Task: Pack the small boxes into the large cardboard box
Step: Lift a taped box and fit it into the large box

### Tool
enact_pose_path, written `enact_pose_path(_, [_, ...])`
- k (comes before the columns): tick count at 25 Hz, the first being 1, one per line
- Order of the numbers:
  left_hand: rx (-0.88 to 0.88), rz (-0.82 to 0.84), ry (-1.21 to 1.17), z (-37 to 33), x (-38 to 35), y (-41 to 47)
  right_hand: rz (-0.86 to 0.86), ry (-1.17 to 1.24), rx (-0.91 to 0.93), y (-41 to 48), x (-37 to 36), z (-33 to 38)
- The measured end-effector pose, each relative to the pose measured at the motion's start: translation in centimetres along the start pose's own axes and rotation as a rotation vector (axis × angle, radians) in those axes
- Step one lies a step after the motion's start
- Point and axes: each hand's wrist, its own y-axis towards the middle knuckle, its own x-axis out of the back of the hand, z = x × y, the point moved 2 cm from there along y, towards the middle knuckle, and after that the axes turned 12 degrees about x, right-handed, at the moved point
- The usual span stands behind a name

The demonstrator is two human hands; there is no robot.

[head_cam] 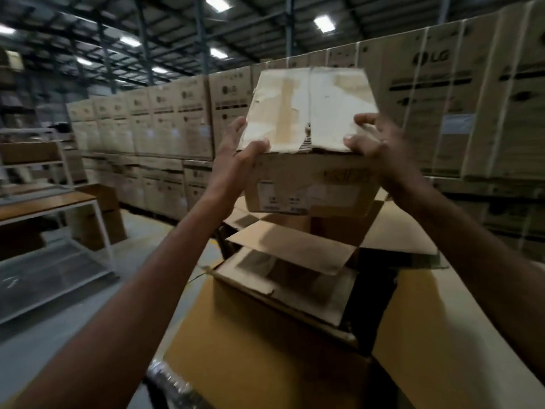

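Fingers [259,144]: curled over the top edge of the small box [309,184], thumbs on the lid, gripping it firmly.
Hands: two, left hand [233,154] and right hand [380,149], one per end, I'd guess to keep it level.
Small box: one in the air, right above the big box [250,349], not in yet.
Big box: one, flaps splayed out, probably to keep the mouth open.
Inside: one inner box [289,249], flaps open.
Around: LG cartons [165,119] stacked behind, too many to count. One desk [44,202] off left.

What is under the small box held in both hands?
Beneath the small box sits the large cardboard box with its flaps spread open. A flap and dark shadow cover the interior, so contents cannot be seen.
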Motion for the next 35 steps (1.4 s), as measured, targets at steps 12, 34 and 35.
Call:
enact_pose_path(12, [0.245,0.383,0.032,9.0,-5.4,11.6,-0.008,-0.189,-0.401,1.5,-3.8,-11.1])
enact_pose_path(34, [0.501,0.743,0.148,16.7,-13.8,24.4,-0.172,-0.252,-0.910,5.7,-5.7,-18.9])
enact_pose_path(35, [0.527,0.750,0.160,17.2,-14.1,24.5,-0.127,-0.297,-0.924,5.8,-5.8,-19.4])
